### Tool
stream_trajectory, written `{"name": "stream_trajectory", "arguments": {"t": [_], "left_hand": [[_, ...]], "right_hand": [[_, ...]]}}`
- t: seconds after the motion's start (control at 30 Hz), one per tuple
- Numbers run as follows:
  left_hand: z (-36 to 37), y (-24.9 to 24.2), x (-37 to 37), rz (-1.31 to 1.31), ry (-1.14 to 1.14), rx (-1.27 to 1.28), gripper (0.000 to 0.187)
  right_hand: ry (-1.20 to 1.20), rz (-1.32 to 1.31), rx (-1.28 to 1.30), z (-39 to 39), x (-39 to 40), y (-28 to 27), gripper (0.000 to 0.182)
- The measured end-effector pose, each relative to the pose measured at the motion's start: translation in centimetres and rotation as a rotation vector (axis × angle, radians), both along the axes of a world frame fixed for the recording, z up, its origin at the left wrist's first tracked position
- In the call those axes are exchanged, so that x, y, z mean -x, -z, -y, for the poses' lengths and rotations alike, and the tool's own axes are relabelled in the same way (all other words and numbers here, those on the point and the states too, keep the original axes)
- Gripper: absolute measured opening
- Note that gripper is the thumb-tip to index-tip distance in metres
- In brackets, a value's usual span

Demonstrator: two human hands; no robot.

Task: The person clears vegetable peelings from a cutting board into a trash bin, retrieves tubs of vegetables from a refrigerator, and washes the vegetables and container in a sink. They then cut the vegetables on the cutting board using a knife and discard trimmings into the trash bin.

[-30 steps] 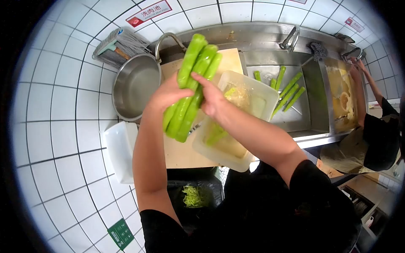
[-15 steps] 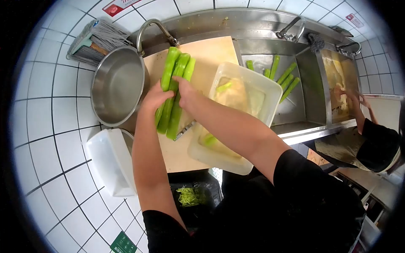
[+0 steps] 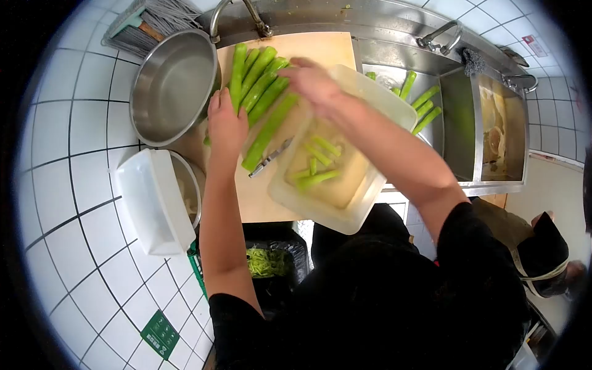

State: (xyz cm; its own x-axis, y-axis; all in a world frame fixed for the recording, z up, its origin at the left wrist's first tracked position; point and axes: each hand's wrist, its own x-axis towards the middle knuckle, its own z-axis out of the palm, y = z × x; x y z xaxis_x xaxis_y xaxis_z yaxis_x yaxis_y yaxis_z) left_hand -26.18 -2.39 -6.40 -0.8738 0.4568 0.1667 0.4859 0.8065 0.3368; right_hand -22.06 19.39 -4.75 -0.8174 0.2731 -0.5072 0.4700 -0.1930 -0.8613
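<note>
Several thick green stalks (image 3: 262,95) lie fanned out on the pale board (image 3: 333,46). My left hand (image 3: 227,120) rests against the lower part of the leftmost stalks, its fingers stretched out. At the upper ends of the right-hand stalks is my right hand (image 3: 314,86), blurred, with its fingers reaching left and apart. A peeler (image 3: 270,158) lies beside the lowest stalk. The translucent tub (image 3: 351,223) to the right holds liquid and short green pieces (image 3: 317,179).
A steel bowl (image 3: 174,89) and a white container (image 3: 154,203) stand left. Further stalks (image 3: 425,111) lie in the sink (image 3: 404,54). Green peelings (image 3: 268,262) sit in a black-lined bin below. A co-worker (image 3: 539,253) is at the right, near a second basin (image 3: 493,132).
The bunched stalks between my hands are now spread over the board. My right hand has moved right, away from my left. The co-worker's hands have left the far basin. The whole view has shifted.
</note>
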Motion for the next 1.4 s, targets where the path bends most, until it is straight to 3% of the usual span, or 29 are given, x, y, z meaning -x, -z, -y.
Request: {"name": "stream_trajectory", "arguments": {"t": [0.07, 0.17, 0.23, 0.33, 0.4, 0.43, 0.5, 0.53, 0.6, 0.63, 0.7, 0.8, 0.9, 1.03, 1.13, 1.23, 1.4], "left_hand": [[-0.9, -4.4, -4.2, 0.004, -0.013, -0.079, 0.052], [-2.0, -5.7, -11.5, 0.264, 0.144, -0.034, 0.047], [-4.8, -5.0, -15.3, 0.473, 0.327, 0.173, 0.049], [-7.0, 0.0, -18.7, 0.345, 0.392, 0.296, 0.062], [-8.1, 2.8, -19.3, 0.132, 0.344, 0.508, 0.069], [-8.5, 3.3, -19.2, 0.17, 0.343, 0.561, 0.071], [-8.9, 4.3, -18.7, 0.254, 0.343, 0.67, 0.076], [-8.5, 6.1, -18.8, 0.174, 0.333, 0.621, 0.076], [-7.3, 9.6, -18.9, 0.015, 0.317, 0.52, 0.074], [-7.6, 9.0, -18.7, 0.068, 0.306, 0.547, 0.071], [-8.4, 8.0, -18.6, 0.174, 0.279, 0.595, 0.066], [-7.6, 11.5, -18.5, 0.196, 0.336, 0.533, 0.067], [-9.1, 7.4, -18.5, 0.343, 0.282, 0.545, 0.042], [-9.6, 10.8, -18.3, 0.336, 0.247, 0.496, 0.032], [-10.4, 9.7, -17.5, 0.466, 0.219, 0.389, 0.03], [-10.4, 10.1, -17.7, 0.459, 0.169, 0.311, 0.032], [-10.8, 7.8, -17.3, 0.481, 0.14, 0.292, 0.033]], "right_hand": [[-0.148, -0.249, -0.244, -4.8, -3.5, -1.3, 0.047], [-0.549, -0.065, -0.757, -8.5, -8.2, -4.4, 0.03], [-0.826, 0.061, -0.982, -9.2, -10.0, -1.5, 0.024], [-1.048, 0.011, -1.287, -8.8, -10.5, 6.8, 0.019], [-0.983, -0.219, -1.403, -8.4, -9.3, 10.6, 0.017], [-0.947, -0.334, -1.452, -8.0, -8.7, 10.8, 0.017], [-0.962, -0.304, -1.42, -7.3, -8.0, 11.3, 0.018], [-0.968, -0.288, -1.403, -7.0, -7.8, 11.1, 0.019], [-1.133, -0.084, -1.347, -6.4, -7.3, 8.2, 0.021], [-1.214, 0.016, -1.319, -6.3, -7.0, 7.3, 0.022], [-1.092, 0.065, -1.279, -6.2, -7.0, 8.9, 0.024], [-1.029, 0.068, -1.243, -7.0, -7.8, 9.8, 0.026], [-1.039, 0.044, -1.227, -8.2, -8.0, 10.6, 0.026], [-1.057, -0.075, -1.274, -9.5, -9.8, 9.7, 0.025], [-1.076, -0.24, -1.25, -10.0, -10.5, 11.6, 0.023], [-1.048, -0.021, -1.28, -9.1, -10.4, 11.1, 0.021], [-1.113, 0.023, -1.336, -9.7, -10.4, 11.0, 0.022]]}}
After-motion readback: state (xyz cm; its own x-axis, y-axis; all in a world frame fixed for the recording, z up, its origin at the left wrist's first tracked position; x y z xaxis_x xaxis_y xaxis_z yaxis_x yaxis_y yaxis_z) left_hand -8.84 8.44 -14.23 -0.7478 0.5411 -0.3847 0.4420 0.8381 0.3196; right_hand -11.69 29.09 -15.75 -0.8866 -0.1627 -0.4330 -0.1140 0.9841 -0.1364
